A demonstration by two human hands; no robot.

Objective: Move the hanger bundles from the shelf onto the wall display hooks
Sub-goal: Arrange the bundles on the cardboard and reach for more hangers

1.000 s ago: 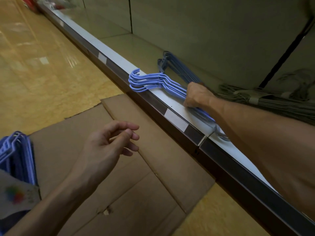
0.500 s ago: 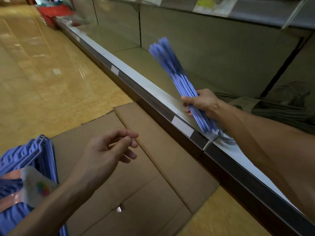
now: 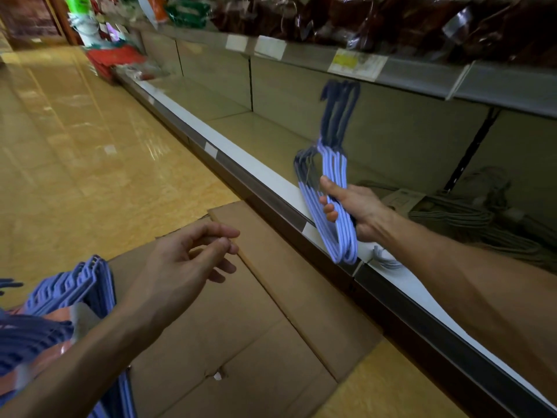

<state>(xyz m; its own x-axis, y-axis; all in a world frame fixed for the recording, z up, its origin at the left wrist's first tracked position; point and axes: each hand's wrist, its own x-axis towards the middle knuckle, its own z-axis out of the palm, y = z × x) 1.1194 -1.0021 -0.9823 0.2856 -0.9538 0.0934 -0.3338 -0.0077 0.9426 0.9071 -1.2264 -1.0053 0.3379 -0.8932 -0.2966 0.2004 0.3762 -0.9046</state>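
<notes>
While the shelf (image 3: 265,173) runs along the right, a grey bundle (image 3: 470,218) waits at its back. Above its front edge, the right hand (image 3: 352,206) grips the blue hanger bundle (image 3: 331,188), lifted clear; no hooks show, so hanging remains. The left hand (image 3: 184,260) hovers loosely curled, empty.

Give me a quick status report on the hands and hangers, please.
Right hand grips blue hanger bundle, lifted above shelf edge. Left hand loose, holding nothing. Nothing in the way.
</notes>
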